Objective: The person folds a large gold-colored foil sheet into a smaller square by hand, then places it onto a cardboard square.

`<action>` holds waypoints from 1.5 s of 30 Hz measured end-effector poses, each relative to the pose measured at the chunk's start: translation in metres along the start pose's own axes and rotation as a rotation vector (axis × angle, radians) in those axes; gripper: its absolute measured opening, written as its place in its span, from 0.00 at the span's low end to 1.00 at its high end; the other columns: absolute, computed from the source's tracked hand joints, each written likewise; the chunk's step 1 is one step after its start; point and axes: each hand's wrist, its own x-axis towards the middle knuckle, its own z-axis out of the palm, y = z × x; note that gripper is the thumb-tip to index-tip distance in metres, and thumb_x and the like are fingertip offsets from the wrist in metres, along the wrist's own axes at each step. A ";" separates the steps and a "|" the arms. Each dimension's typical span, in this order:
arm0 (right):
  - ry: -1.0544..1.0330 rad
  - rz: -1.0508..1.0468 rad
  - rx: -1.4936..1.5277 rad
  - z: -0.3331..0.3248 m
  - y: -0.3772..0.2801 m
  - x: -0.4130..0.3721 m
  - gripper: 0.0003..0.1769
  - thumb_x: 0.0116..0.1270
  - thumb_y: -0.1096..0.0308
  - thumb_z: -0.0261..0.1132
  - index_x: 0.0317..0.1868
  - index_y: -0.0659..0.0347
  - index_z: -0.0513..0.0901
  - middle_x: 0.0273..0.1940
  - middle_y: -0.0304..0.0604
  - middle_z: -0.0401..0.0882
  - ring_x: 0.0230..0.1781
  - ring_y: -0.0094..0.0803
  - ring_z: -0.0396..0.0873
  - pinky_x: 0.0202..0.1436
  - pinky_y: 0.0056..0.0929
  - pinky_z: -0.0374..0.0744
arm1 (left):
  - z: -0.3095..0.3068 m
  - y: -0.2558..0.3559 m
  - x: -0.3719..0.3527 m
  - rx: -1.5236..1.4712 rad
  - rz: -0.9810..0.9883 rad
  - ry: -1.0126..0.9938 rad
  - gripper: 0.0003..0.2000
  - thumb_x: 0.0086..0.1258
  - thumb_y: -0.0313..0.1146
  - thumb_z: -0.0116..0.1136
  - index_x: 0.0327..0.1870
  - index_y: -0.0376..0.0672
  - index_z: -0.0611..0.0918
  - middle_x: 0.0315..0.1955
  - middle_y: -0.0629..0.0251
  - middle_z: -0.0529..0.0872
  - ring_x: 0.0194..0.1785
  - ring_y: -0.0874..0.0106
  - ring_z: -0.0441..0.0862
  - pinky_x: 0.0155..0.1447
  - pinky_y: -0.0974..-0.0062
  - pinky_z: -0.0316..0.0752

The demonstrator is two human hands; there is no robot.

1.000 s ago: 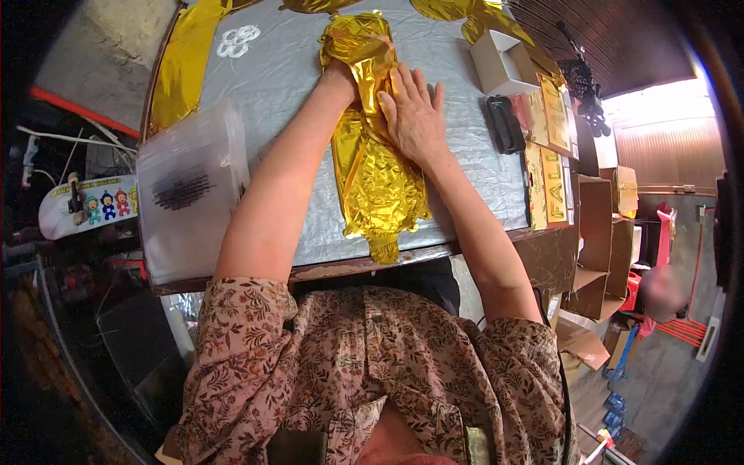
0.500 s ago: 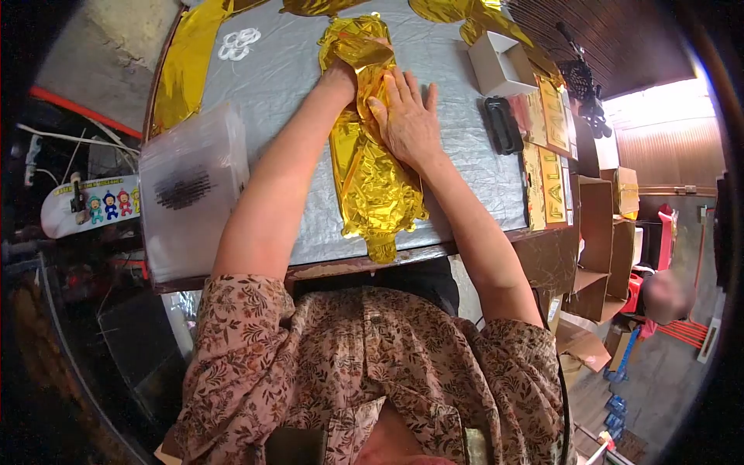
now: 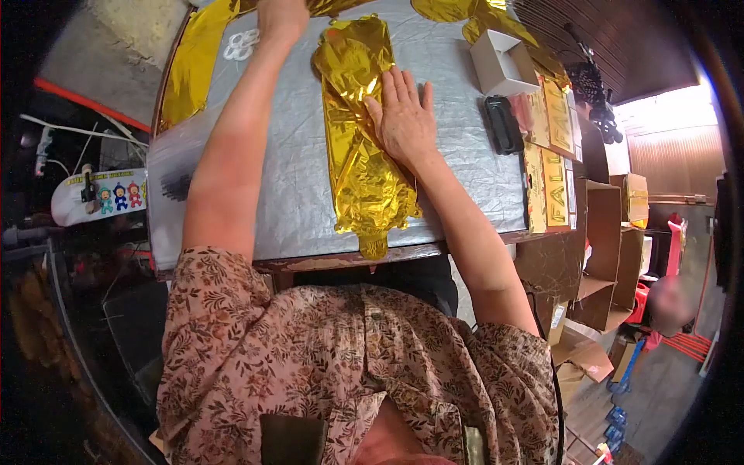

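Note:
A flattened, creased gold foil balloon [image 3: 360, 155] lies lengthwise on the silver-grey table cover, its narrow tab pointing toward me at the front edge. My right hand [image 3: 404, 116] rests flat along its right side, fingers stretched out and slightly apart. My left hand [image 3: 283, 22] is up at the far edge of the table, close to more gold foil [image 3: 329, 6]. Its fingers are mostly cut off by the top of the view, so what they touch does not show.
White ribbon loops [image 3: 241, 45] lie near my left forearm, with a stack of clear plastic bags [image 3: 167, 209] at the left edge. To the right are an open white box [image 3: 504, 66], a black tray [image 3: 504, 125] and printed packages [image 3: 554, 186]. Cardboard boxes [image 3: 601, 248] stand beyond.
My left hand has left the balloon's upper part and moved up and left to the far edge. The balloon's far end now lies flatter and wider. My right hand stays on it.

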 end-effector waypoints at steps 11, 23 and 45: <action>0.023 -0.017 0.003 0.003 -0.001 0.000 0.40 0.84 0.42 0.44 0.83 0.63 0.57 0.82 0.51 0.58 0.84 0.49 0.55 0.84 0.60 0.50 | 0.079 0.045 -0.060 -0.215 0.366 -0.510 0.11 0.72 0.40 0.66 0.47 0.44 0.89 0.40 0.62 0.90 0.46 0.67 0.88 0.52 0.69 0.80; -0.059 -0.308 0.086 -0.020 -0.008 -0.014 0.37 0.83 0.44 0.49 0.83 0.58 0.59 0.82 0.49 0.59 0.83 0.49 0.55 0.84 0.57 0.52 | 0.091 0.036 -0.071 -0.306 0.527 -0.272 0.08 0.66 0.36 0.70 0.41 0.43 0.88 0.36 0.55 0.85 0.42 0.57 0.86 0.48 0.62 0.80; 0.024 -0.092 0.178 -0.002 -0.006 0.002 0.43 0.82 0.47 0.53 0.77 0.80 0.56 0.77 0.72 0.59 0.80 0.63 0.57 0.82 0.58 0.54 | 0.078 0.045 -0.074 -0.243 0.461 -0.382 0.09 0.72 0.40 0.65 0.46 0.47 0.87 0.40 0.62 0.85 0.45 0.64 0.86 0.52 0.68 0.80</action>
